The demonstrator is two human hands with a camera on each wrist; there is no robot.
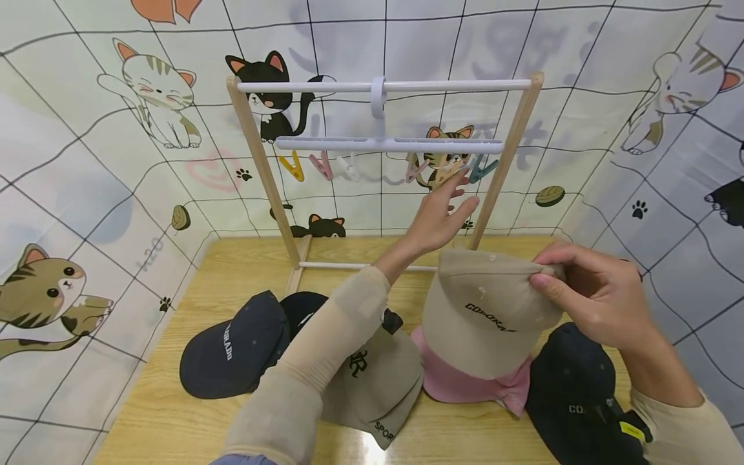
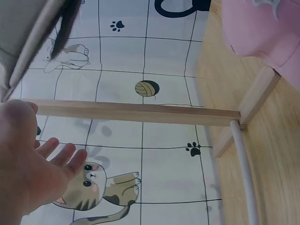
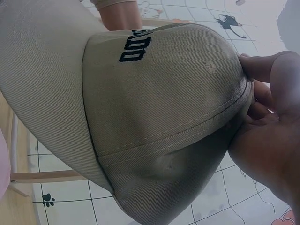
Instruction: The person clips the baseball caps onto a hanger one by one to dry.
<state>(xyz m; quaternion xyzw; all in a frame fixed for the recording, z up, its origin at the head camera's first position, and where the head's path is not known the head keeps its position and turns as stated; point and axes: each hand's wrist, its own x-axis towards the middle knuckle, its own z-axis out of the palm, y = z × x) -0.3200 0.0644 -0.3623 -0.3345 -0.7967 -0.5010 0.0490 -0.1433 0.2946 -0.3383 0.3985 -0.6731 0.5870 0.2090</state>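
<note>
My right hand pinches a beige baseball cap by the edge of its crown, fingers bunched in the fabric. The cap hangs with its brim toward me, dark lettering on its front; its crown fills much of the right wrist view. My left hand reaches up with fingers spread and loosely extended, fingertips overlapping the clips under the white hanger. Nearest to it are a teal clip and a pink clip. In the left wrist view the left fingers hold nothing.
The hanger hooks over the top bar of a wooden rack. Yellow, pink and white clips hang at its left. On the table lie a navy cap, olive-grey caps, a pink cap and a black cap.
</note>
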